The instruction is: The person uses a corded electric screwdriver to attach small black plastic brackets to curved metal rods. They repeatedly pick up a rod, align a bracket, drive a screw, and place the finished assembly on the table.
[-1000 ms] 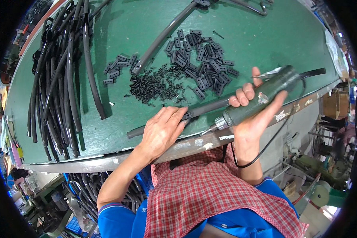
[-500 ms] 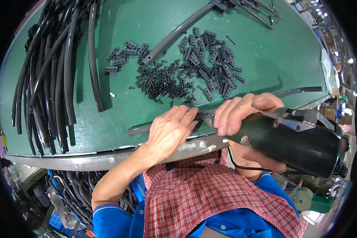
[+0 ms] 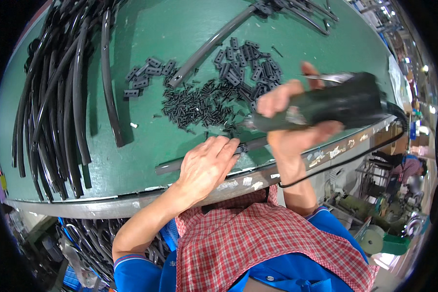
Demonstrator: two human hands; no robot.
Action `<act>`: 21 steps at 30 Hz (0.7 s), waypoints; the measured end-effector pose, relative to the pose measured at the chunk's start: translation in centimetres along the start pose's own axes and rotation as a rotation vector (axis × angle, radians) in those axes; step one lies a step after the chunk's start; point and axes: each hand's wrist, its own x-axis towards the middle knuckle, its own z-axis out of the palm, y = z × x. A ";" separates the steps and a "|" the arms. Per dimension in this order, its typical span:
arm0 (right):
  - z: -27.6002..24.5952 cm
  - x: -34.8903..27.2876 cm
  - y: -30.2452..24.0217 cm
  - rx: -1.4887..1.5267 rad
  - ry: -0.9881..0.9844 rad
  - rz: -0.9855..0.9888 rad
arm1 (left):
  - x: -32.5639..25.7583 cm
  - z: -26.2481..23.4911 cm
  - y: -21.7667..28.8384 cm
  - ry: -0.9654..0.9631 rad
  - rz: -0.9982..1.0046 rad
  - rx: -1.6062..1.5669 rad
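Black tube (image 3: pixel 169 167) lies along the surface's near edge (image 3: pixel 102 208); I pin it, left fingers (image 3: pixel 222 145) together, right fingers (image 3: pixel 276 100) round the power driver (image 3: pixel 338 103), best aligned squarely.

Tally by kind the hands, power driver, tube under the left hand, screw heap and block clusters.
Left hand and right hand: 2
Power driver: 1
Tube: 1
Screw heap: 1
Small block cluster and large block cluster: 2
Total: 7
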 end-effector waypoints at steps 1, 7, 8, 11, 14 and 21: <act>0.3 -0.1 0.7 -0.130 -0.026 0.009 | 0.0 0.0 0.0 0.010 -0.008 -0.005; 0.4 -0.3 -0.6 0.208 -0.092 -0.086 | 0.0 -0.1 -0.5 0.253 -0.164 -0.285; 0.6 -0.3 -1.5 0.249 -0.081 -0.113 | -0.1 -0.2 -0.3 0.249 -0.284 -0.381; 1.2 -0.7 -3.6 0.259 -0.065 -0.115 | 0.6 -0.8 0.2 0.238 -0.320 -0.409; 1.3 -1.1 -3.9 0.278 -0.061 -0.114 | 0.6 -0.7 -0.2 0.253 -0.194 -0.347; 1.5 -1.1 -4.0 0.272 -0.031 -0.110 | 0.3 -1.0 -0.3 0.244 -0.228 -0.495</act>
